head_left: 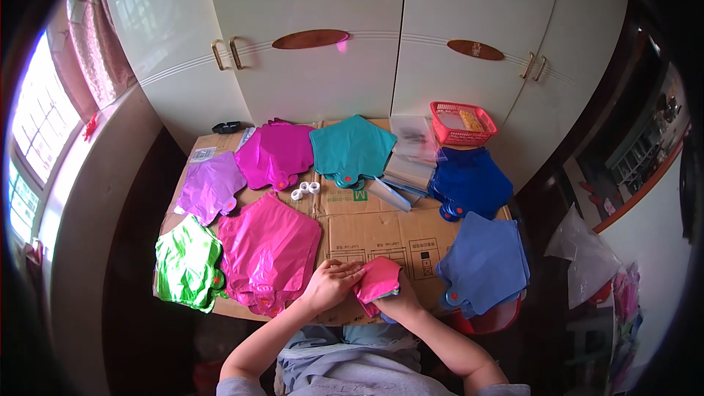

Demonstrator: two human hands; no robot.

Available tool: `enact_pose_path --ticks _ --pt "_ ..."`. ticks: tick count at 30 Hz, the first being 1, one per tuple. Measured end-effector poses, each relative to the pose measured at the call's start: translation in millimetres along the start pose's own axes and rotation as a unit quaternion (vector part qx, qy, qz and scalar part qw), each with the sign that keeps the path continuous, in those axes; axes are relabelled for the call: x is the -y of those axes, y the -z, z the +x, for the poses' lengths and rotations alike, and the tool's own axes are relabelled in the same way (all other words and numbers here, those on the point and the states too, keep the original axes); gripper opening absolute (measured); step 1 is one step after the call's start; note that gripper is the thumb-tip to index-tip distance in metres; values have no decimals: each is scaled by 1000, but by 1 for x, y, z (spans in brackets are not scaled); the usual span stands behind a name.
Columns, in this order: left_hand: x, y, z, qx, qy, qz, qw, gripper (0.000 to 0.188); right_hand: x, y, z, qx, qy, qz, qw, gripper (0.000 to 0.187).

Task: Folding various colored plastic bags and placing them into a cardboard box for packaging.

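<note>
A folded bundle of foil balloons (380, 276), pink on top with green and blue at its lower edge, is held at the table's front edge. My right hand (402, 305) is closed round its right side and underside, its fingers mostly hidden below it. From the left, my left hand (334, 283) grips the bundle's edge, fingers bent and close together, thumb hidden. Beside that hand lies a stack of flat pink foil balloons (270, 249). Blue-grey foil balloons (485, 262) lie to the right of my right hand.
Cardboard (359, 231) covers the table. Around it lie green (187, 260), lilac (211, 185), magenta (273, 152), teal (353, 148) and dark blue balloons (473, 182). White rolls (305, 190), clear packets (411, 172) and a red basket (463, 124) sit farther back, before a white cabinet (308, 0).
</note>
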State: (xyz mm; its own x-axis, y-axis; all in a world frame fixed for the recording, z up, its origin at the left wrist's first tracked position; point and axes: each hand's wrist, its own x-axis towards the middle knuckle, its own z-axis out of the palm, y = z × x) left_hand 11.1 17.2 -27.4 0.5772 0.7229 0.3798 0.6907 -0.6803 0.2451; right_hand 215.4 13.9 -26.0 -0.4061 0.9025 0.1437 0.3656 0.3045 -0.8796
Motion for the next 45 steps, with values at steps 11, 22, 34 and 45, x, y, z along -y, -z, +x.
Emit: enact_pose_path --ticks 11,22,34,45 --pt "-21 11 -2 90 -29 102 990 52 -15 7 -11 10 29 -88 996 56" --pt "-18 15 -7 97 -36 86 991 53 -20 78 1 209 169 -108 957 42" --pt "-18 12 -10 102 -30 99 989 51 -46 53 50 85 395 -365 839 30" --pt "-5 24 -11 -43 109 7 993 29 -49 54 51 86 391 -342 850 30"
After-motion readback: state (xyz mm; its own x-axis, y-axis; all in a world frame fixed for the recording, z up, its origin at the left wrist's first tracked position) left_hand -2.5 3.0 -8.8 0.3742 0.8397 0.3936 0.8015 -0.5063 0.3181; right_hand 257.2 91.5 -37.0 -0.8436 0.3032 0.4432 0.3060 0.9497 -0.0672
